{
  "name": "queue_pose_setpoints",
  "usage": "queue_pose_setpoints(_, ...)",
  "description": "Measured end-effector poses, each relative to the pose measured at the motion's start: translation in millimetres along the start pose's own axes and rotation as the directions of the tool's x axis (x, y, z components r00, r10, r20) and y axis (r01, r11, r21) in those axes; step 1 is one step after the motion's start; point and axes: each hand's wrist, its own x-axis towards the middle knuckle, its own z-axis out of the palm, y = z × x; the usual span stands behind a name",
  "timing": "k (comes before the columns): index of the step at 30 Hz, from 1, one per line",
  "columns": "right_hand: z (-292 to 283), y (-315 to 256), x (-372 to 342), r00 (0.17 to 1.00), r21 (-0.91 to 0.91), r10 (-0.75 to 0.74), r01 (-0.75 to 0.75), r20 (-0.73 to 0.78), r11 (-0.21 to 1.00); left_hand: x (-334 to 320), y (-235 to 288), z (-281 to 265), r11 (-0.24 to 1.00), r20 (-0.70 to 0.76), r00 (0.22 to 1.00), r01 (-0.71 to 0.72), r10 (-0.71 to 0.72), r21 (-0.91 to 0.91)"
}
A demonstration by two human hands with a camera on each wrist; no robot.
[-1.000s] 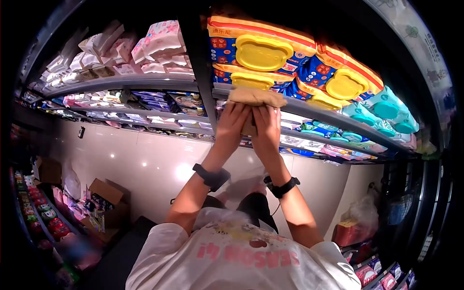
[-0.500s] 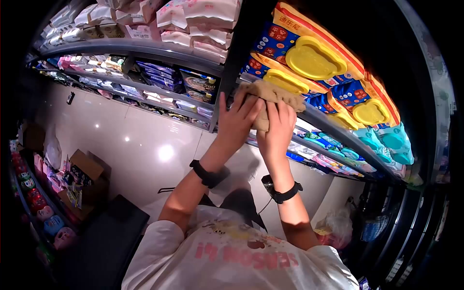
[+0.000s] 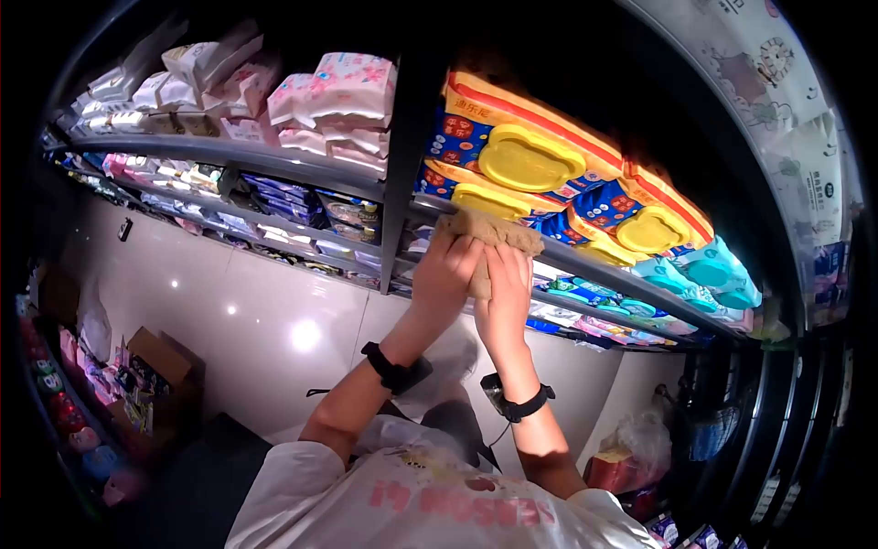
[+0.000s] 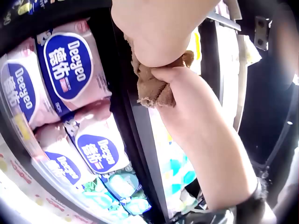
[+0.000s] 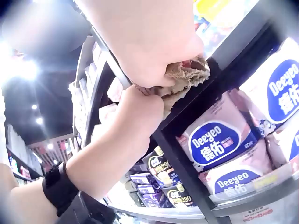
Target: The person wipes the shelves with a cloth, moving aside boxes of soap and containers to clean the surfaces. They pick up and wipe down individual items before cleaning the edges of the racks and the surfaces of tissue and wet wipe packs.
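Note:
A brown cloth [image 3: 498,231] lies bunched against the front edge of the shelf [image 3: 585,265], just right of a dark upright post [image 3: 410,137]. My left hand [image 3: 446,279] grips its left part, fingers bent over the fabric. Close beside it, my right hand [image 3: 503,297] grips the cloth too, and a fold hangs down between the hands. In the left wrist view the right thumb presses on the cloth [image 4: 152,91]. The right wrist view shows the crumpled cloth [image 5: 189,77] sticking out from under the right hand.
Wipe packs with yellow lids [image 3: 530,157] stand on the shelf right above the hands, with teal packs [image 3: 709,270] farther right. Pale pink packs [image 3: 352,87] fill the shelf left of the post. An open cardboard box [image 3: 160,357] sits on the floor behind at left.
Half a second ago the left hand's fingers were spread over the cloth; now they are bent around it. Cloth and hands remain at the shelf edge by the post while the head view has swung.

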Motion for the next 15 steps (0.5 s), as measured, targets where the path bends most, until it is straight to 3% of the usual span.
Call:
queue_pose_setpoints(2,-16,16,-9,0.998,-0.063,0.059,-0.060,-0.021,0.996,2,12,17,0.987,-0.041,0.989,-0.146,0.143,-0.068)
queue_pose_setpoints(7,-40,54,-31,0.982,-0.219,0.160,-0.178,-0.095,0.959,2,57,42,0.976,0.137,0.981,-0.110,0.137,-0.189)
queue_pose_setpoints(12,-36,46,-22,0.967,-0.172,0.179,-0.211,-0.182,0.962,8,56,44,0.976,0.097,0.979,-0.167,0.181,-0.141)
queue_pose_setpoints(15,-34,43,-17,0.971,-0.191,0.135,-0.173,-0.199,0.966,5,48,37,0.990,0.247,0.958,-0.141,0.142,-0.022)
